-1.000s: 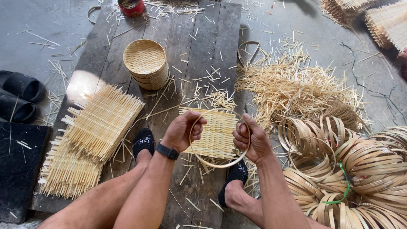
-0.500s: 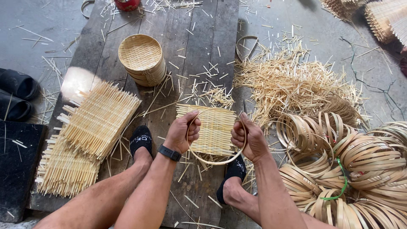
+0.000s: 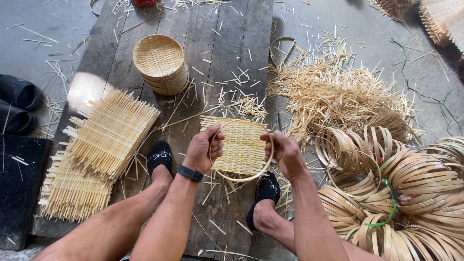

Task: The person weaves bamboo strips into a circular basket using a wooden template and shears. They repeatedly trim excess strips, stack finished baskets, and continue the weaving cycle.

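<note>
A thin bamboo hoop [image 3: 240, 177] hangs just above a square woven mat [image 3: 240, 145] on the plank floor [image 3: 217, 48], gripped on either side by the left hand [image 3: 204, 150] and right hand [image 3: 284, 153] (fingers curled shut round the rim), apparently so the ring sits centred over the weave, between the person's feet.

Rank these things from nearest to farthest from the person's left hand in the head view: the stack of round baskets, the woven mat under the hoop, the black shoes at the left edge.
From the left hand:
1. Woven mat, just right of it, under the hoop.
2. Stack of round baskets, up the planks.
3. Black shoes, far left on the floor.
</note>
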